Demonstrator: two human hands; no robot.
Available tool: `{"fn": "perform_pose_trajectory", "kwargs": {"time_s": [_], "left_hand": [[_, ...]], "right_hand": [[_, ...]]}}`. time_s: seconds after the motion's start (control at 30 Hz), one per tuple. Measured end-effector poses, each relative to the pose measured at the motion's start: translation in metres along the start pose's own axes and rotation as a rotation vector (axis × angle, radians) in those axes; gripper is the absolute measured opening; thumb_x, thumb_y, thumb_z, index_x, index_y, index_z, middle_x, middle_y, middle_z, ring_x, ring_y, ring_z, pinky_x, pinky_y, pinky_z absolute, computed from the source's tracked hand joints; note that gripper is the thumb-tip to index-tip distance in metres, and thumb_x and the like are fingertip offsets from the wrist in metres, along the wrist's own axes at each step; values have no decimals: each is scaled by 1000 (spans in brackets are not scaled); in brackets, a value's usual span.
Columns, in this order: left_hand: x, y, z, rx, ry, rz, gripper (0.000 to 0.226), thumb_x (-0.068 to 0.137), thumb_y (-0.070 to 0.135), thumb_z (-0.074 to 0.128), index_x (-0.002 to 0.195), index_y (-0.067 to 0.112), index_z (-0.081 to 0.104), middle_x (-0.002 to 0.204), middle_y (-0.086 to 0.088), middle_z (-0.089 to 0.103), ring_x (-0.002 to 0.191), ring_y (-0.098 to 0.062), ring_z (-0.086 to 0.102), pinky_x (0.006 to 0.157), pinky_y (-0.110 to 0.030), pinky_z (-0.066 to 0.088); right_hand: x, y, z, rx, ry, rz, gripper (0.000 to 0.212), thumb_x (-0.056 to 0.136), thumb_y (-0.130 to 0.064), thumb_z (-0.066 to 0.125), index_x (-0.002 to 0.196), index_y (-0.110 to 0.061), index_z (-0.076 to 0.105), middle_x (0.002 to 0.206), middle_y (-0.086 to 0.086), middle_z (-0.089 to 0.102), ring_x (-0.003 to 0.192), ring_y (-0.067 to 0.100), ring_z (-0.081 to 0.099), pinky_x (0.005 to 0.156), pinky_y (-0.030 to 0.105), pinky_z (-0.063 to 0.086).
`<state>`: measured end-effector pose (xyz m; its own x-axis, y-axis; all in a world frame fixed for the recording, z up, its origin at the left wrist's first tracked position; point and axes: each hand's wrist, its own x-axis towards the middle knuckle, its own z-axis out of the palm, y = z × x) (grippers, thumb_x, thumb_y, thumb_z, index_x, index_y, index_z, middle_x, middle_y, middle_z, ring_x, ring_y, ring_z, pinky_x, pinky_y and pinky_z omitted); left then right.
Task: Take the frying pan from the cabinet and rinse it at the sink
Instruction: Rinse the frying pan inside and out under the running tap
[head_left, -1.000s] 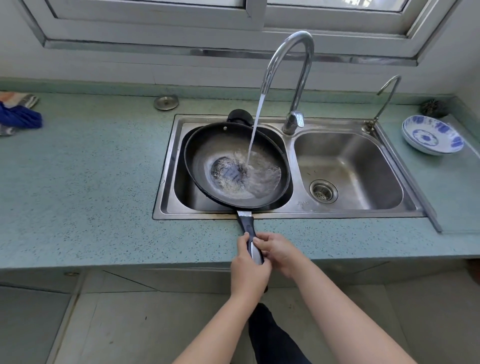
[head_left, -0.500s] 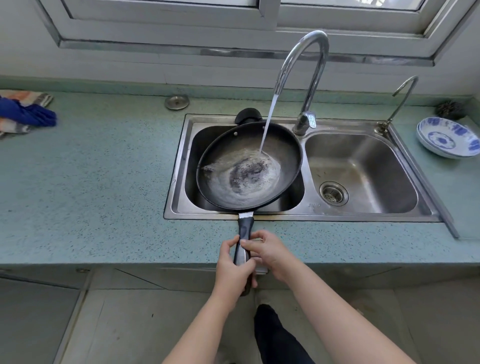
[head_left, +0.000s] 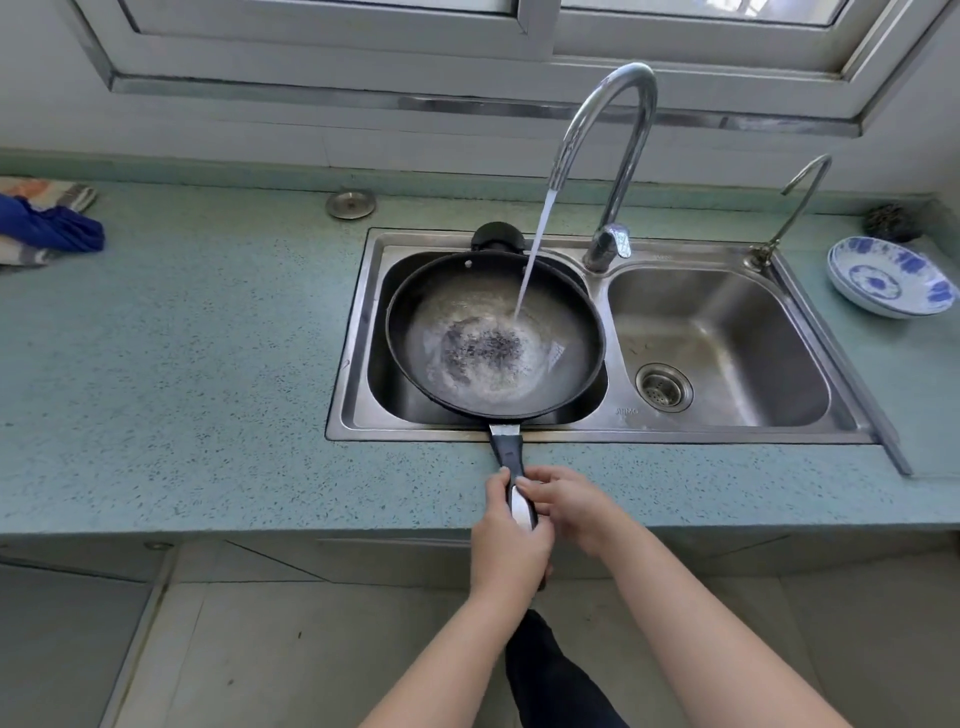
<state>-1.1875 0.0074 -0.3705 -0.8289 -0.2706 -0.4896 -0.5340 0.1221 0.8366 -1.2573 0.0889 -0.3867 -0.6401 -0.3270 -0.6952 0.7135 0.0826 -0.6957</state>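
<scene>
A black frying pan (head_left: 574, 332) hangs over the left basin of the steel double sink (head_left: 727, 434), with water pooling and swirling in its bottom. Its black and silver handle (head_left: 506, 452) reaches toward me over the counter edge. My left hand (head_left: 506, 545) is wrapped around the handle's near end. My right hand (head_left: 569, 501) grips the handle from the right side, just beside the left. The tall curved tap (head_left: 618, 156) runs a stream of water into the pan's far right part.
A blue-patterned white bowl (head_left: 891, 278) sits on the counter right of the sink, a small thin tap (head_left: 795, 202) behind the right basin. A blue and striped cloth (head_left: 47, 223) lies at far left. A round metal cap (head_left: 350, 203) sits behind the sink.
The pan has shifted slightly in the basin and the water in it has swirled around. Both hands keep hold of the handle.
</scene>
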Motion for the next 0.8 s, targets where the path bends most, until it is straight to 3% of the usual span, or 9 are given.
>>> {"fn": "perform_pose_trajectory", "kwargs": {"time_s": [0.1,0.2,0.3,0.47,0.53,0.6,0.7,0.8], "left_hand": [[-2,1,13,201,10,58,57,85,22,54,137,24,29,98,-16,66,85,-36,66,71,-43,57],[-3,3,21,325,31,104,59,89,21,49,141,17,22,108,-20,66,98,-36,62,77,-38,50],[-5,4,25,339,23,102,59,90,21,49,141,17,21,109,-20,65,99,-36,62,77,-38,49],[-5,5,22,177,16,57,57,87,19,54,138,22,28,106,-14,65,95,-32,62,77,-35,51],[-4,4,16,96,10,36,56,85,19,57,135,26,32,105,-8,63,91,-29,63,75,-34,53],[-2,1,8,20,-9,18,55,81,18,60,128,32,36,105,-4,62,79,-29,66,67,-38,57],[3,-1,-6,-119,-34,0,53,79,8,62,119,33,38,102,-11,62,47,-20,58,40,-24,49],[4,-3,-16,-238,-58,-46,55,79,-1,60,119,30,39,74,-14,61,32,-15,49,34,-18,40]], "right_hand": [[-4,1,-10,-1,-17,22,11,92,-6,52,102,-6,57,75,5,63,63,13,62,54,20,50],[-3,2,-17,6,-39,24,11,94,-4,47,96,-6,58,79,8,62,70,18,60,64,24,49],[-5,2,-19,9,-51,17,15,95,-4,45,94,-6,60,85,10,62,77,21,59,71,27,48],[-4,8,-22,14,-29,0,16,93,-6,50,88,-11,64,70,1,69,68,15,65,64,24,52],[-4,8,-20,26,-28,-1,11,92,-6,54,95,-9,64,76,3,71,70,14,67,65,24,55],[-3,6,-15,46,-36,0,21,89,-6,58,110,-2,59,82,6,70,70,14,69,62,23,56],[0,7,-5,38,-33,0,41,86,-7,62,124,4,50,86,10,68,65,13,69,54,21,54],[4,7,3,63,-37,-4,42,87,-8,62,124,4,48,88,12,66,64,14,68,47,20,50]]}}
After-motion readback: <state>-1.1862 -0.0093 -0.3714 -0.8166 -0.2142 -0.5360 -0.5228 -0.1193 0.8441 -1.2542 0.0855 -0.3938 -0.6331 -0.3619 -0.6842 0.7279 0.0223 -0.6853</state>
